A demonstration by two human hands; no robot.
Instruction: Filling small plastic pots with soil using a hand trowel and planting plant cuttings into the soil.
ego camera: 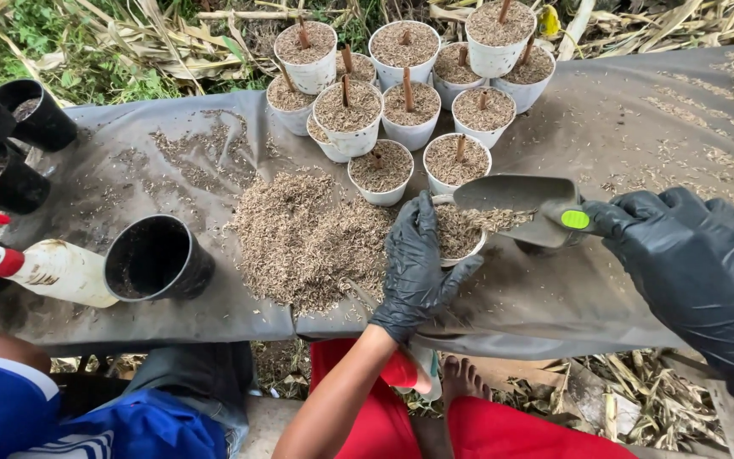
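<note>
Seen from above, a black-gloved left hand [415, 265] is wrapped around a white pot [460, 242] near the table's front edge. The gloved right hand [690, 263] grips a grey trowel [516, 200] tipping rice husk into it. Farther back stand about a dozen filled white pots [409, 93], several with a cutting. A husk heap [307, 234] and empty black pots [156, 259] at the left remain.
</note>
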